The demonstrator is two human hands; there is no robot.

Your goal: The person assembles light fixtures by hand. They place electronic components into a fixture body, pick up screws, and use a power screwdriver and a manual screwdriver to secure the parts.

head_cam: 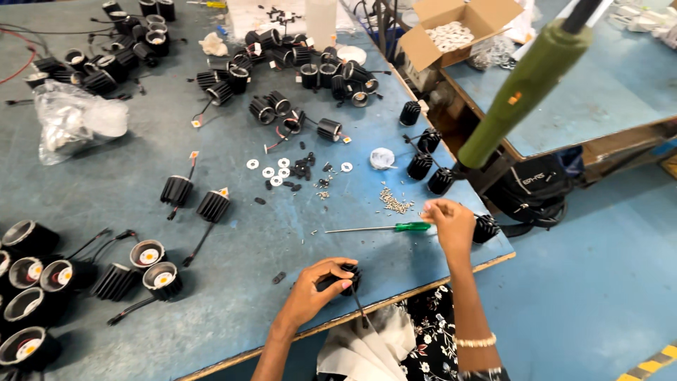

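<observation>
My left hand (319, 286) grips a black finned lamp housing (348, 277) near the table's front edge, a black wire trailing down from it. My right hand (448, 221) hovers at the right edge of the table, fingertips pinched together over a small pile of silver screws (395, 201); whether a screw is between the fingers is too small to tell. A green-handled screwdriver (386, 228) lies flat just left of my right hand. White washers (269, 171) and small black parts (305, 168) are scattered further up the blue-grey table (233, 233).
Many black finned housings lie around: at far left with reflectors (149, 255), mid-table (213, 206) and at the back (282, 60). A clear plastic bag (74, 120) sits left. An open cardboard box (451, 32) is behind. A green cylindrical tool (525, 92) hangs at right.
</observation>
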